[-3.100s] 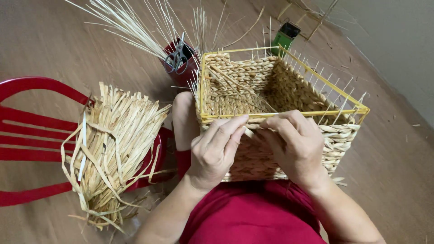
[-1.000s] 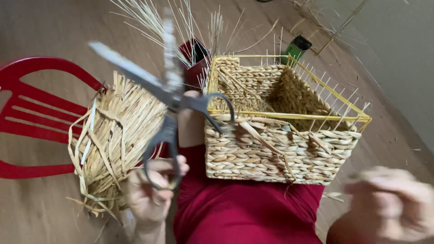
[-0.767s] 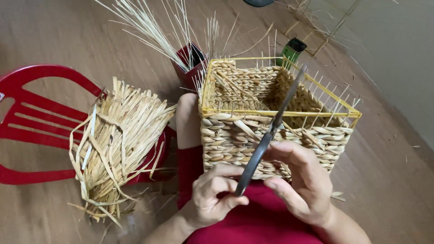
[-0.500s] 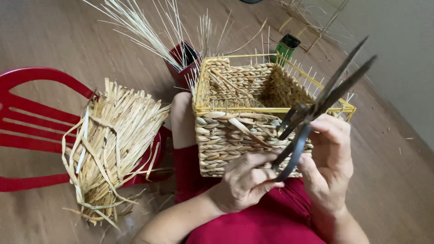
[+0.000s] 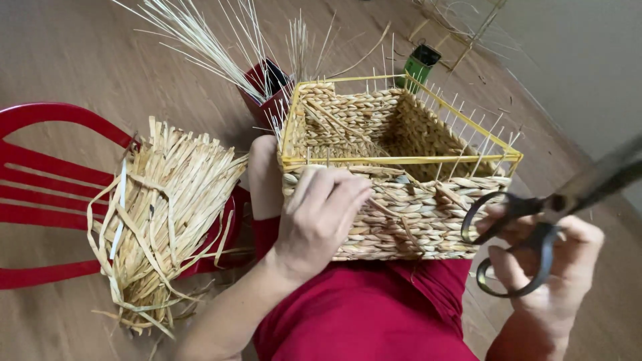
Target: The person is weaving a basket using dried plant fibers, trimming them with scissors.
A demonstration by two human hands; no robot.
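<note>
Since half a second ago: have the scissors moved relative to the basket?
Yes. The scissors in the right hand have swung right, off the woven basket front to beyond its right corner.

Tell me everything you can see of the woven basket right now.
The woven basket is rectangular, braided from pale straw-like strands over a yellow wire frame, with thin stakes sticking up past the rim. It is open-topped and looks empty, resting upright on the person's red-clad lap. The left hand grips its near wall, fingers at the rim. The right hand, holding black scissors, is beside its right corner, not clearly touching.
</note>
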